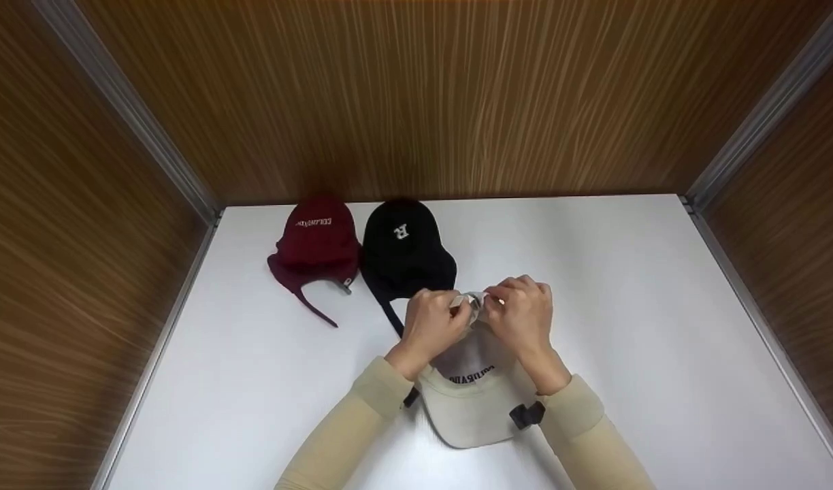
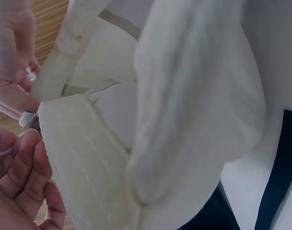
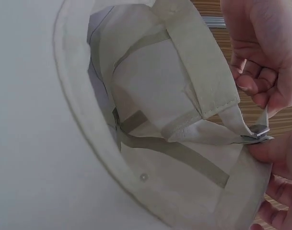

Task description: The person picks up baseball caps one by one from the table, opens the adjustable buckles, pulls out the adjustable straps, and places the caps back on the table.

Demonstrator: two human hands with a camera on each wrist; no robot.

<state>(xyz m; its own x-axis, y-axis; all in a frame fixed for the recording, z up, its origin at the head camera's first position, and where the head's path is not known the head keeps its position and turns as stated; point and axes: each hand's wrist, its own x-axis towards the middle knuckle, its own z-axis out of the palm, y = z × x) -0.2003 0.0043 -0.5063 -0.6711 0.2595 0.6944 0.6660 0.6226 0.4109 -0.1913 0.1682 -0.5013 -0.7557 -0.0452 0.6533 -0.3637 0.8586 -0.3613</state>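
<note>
A cream baseball cap [image 1: 467, 408] lies on the white table with its brim towards me and dark COLORADO lettering above the brim. At its back, my left hand [image 1: 430, 327] and right hand [image 1: 523, 314] meet over the adjusting strap [image 3: 208, 133]. The left fingers pinch the strap on one side of a small metal buckle [image 3: 259, 131], and the right fingers pinch it on the other. Both wrist views show the fingertips close around the buckle; they partly hide it. The right wrist view looks into the cap's lining, with its seam tapes and sweatband.
A black cap [image 1: 406, 255] with a white letter lies just beyond my left hand, its strap [image 1: 391, 317] trailing towards the cream cap. Left of it is a dark red cap [image 1: 318, 248] with a loose strap and buckle. Wood-grain panels [image 1: 416, 102] wall in the table [image 1: 661, 340].
</note>
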